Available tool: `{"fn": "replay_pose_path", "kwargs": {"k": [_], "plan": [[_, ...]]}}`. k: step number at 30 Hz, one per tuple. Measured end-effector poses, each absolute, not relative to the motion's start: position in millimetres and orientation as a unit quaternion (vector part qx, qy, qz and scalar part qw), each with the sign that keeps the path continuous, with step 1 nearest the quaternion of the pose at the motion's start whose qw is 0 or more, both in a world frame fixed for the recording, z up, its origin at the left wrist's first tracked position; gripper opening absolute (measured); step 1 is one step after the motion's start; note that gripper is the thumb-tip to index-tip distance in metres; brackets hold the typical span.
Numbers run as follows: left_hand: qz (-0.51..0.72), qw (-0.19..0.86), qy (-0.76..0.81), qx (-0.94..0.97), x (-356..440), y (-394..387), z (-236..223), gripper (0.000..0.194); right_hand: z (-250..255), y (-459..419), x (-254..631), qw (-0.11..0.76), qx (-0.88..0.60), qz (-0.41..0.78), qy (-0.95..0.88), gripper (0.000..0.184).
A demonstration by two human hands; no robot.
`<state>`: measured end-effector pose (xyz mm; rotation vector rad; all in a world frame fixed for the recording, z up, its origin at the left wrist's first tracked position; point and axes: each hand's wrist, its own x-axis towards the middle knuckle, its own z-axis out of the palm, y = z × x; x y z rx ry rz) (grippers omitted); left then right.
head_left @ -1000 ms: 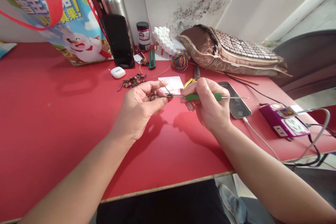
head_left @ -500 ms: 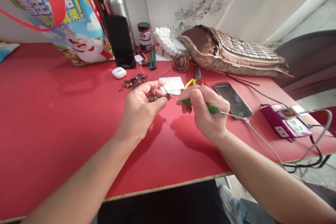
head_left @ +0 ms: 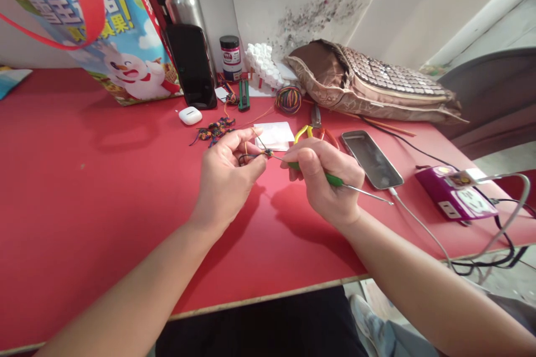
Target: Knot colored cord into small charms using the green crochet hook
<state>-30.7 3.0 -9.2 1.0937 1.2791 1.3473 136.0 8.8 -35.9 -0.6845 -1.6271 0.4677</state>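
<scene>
My left hand (head_left: 228, 175) pinches a small piece of multicoloured crochet (head_left: 268, 152) between thumb and fingers, with a strand of yarn running up over the raised index finger. My right hand (head_left: 329, 175) is wrapped around the green handle of a crochet hook (head_left: 334, 179). Its thin metal tip meets the crochet piece; whether a loop sits on it is too small to tell. The hook's other metal end sticks out to the right of my palm. Beyond the hands lie a ball of multicoloured yarn (head_left: 288, 100) and a knotted crocheted strip (head_left: 215, 130).
White folded paper (head_left: 274, 135) and yellow-and-red-handled pliers (head_left: 316, 125) lie just past my hands. A phone (head_left: 372, 159) on a cable and a purple power strip (head_left: 456, 194) are at the right. Behind stand an upright black phone (head_left: 191, 67), a jar (head_left: 230, 58) and a sequined bag (head_left: 377, 81).
My right hand has shifted slightly left and tilted the hook, so its rear end points lower. The pliers' red handle shows more. My left hand has barely moved.
</scene>
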Motion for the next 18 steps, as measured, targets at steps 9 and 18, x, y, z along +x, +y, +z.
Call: {"fn": "replay_pose_path", "kwargs": {"k": [9,18], "plan": [[0.55,0.463,0.529,0.451,-29.6,4.7,-10.7,0.043,-37.4,9.8,136.8,0.593,-0.282,0.162,-0.737,0.029],[0.543,0.467,0.543,0.439,-30.2,5.0,-9.6,0.051,-38.8,12.7,136.5,0.586,-0.262,0.121,-0.757,0.023]]}}
